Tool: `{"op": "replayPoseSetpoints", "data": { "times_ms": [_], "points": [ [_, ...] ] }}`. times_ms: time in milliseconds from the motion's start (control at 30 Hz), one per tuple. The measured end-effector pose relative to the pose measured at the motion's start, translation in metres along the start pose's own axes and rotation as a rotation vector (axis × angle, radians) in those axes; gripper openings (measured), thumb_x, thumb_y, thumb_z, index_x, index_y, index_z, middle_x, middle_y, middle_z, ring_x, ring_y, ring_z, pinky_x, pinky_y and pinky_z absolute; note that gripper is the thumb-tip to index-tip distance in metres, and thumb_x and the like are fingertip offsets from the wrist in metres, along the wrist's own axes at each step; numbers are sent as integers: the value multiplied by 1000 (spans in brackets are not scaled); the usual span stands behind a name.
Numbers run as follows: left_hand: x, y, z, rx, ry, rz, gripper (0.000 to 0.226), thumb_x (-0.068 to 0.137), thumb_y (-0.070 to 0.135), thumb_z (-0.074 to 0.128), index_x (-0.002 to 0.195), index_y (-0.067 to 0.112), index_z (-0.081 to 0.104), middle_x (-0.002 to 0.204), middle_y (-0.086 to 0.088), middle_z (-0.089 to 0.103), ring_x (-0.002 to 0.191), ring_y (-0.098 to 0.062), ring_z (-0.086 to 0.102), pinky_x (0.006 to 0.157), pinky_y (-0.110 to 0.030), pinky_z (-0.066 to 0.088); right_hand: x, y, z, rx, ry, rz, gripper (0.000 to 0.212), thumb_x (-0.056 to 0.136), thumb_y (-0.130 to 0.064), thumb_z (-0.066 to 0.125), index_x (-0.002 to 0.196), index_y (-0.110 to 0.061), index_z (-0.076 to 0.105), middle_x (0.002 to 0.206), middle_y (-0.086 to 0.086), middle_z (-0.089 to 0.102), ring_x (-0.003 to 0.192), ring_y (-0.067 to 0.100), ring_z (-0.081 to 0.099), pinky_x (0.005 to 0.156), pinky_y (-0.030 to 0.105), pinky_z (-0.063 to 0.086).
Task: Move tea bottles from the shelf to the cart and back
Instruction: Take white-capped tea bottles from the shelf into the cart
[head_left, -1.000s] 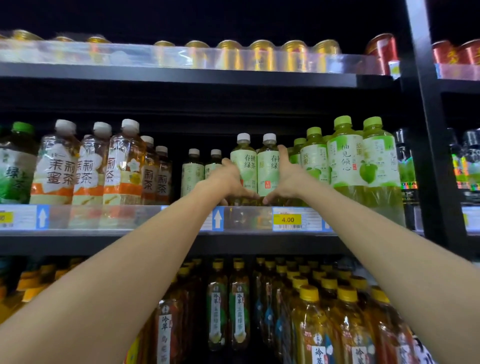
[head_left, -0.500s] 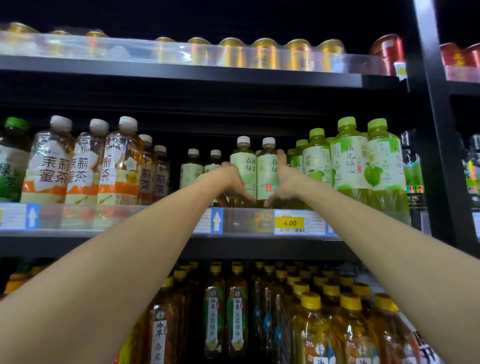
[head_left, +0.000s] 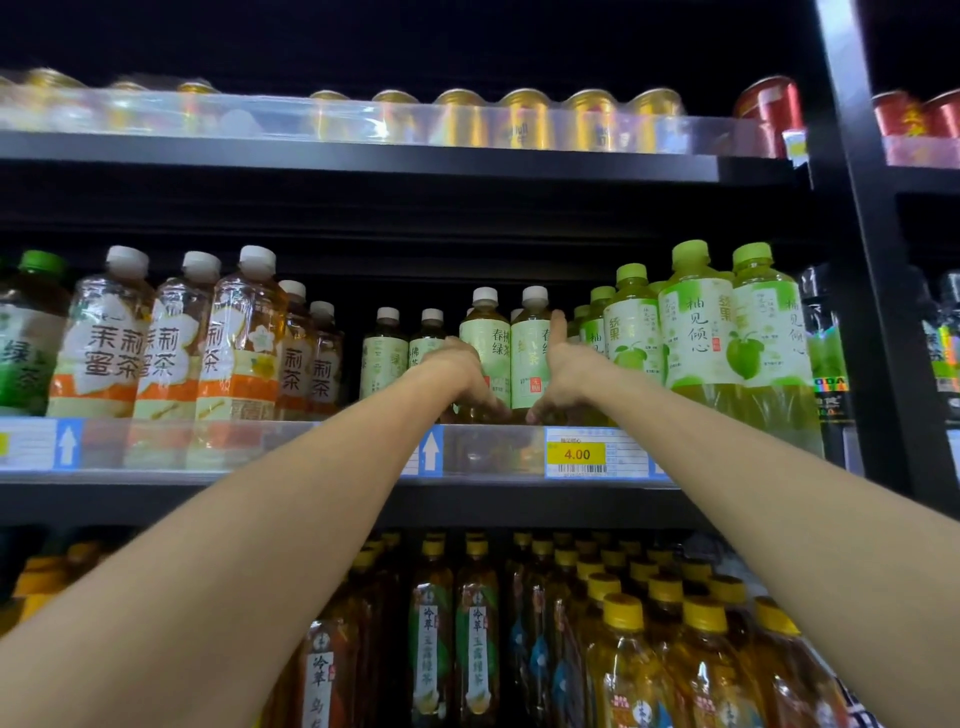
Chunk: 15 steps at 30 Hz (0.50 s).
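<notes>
Two tea bottles (head_left: 488, 338), upright at the shelf (head_left: 311, 493) front edge, are clasped low by left grip (head_left: 457, 374) and right grip (head_left: 569, 371), each curled round one; bases may be caught on the clear rail (head_left: 493, 449) if not lifted.

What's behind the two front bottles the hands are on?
One white cap peeks out between the bottles, so another stands behind. Its body and anything deeper are hidden by them and by shadow.

left tea bottle (head_left: 491, 343) + right tea bottle (head_left: 527, 364) | white caps, pale green labels | upright, side by side | frame centre, shelf (head_left: 519, 501) front
</notes>
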<state>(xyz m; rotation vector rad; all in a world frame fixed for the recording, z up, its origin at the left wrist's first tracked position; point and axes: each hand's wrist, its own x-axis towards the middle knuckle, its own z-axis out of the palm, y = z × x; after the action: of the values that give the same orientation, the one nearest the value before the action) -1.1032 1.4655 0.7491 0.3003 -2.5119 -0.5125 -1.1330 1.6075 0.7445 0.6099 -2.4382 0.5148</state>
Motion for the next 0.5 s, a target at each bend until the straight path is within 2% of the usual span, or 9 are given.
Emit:
{"op": "replayPoseSetpoints", "data": {
  "times_ms": [167,267,333,433,500],
  "points": [
    [-2,-4,-2,104,-6,36,84,69,48,87,132,5,53,118,-11,64,105,-28,67,90,-42,58,-3,-2,1,-1,14,16,144,71,-21,89,151,-15,-30,157,27,26,131,40,49,100,46,50],
    [-13,-9,-12,239,84,77,88,74,55,81,137,4,46,123,-11,60,111,-28,62,95,-40,54,-6,0,-2,-10,84,-4,140,70,-23,89,154,-11,-21,145,26,44,124,39,54,99,46,50],
    [-24,-12,-20,355,209,128,91,76,60,77,138,4,42,123,-11,59,114,-29,58,91,-36,50,-9,1,-7,1,173,-36,129,70,-25,89,157,-8,-4,138,23,50,122,40,54,98,45,49],
    [-40,-16,-32,481,366,187,83,80,58,73,139,9,42,125,-12,59,117,-32,56,85,-40,47,-17,0,-13,-28,274,-106,98,71,-26,87,147,-9,28,133,18,48,120,37,54,92,41,48],
    [-51,-18,-39,568,438,221,75,83,57,70,135,11,45,123,-12,61,114,-34,58,81,-41,46,-24,-1,-14,-98,316,-169,84,74,-23,82,143,-11,36,132,16,47,119,35,52,91,40,49]
  ]
}}
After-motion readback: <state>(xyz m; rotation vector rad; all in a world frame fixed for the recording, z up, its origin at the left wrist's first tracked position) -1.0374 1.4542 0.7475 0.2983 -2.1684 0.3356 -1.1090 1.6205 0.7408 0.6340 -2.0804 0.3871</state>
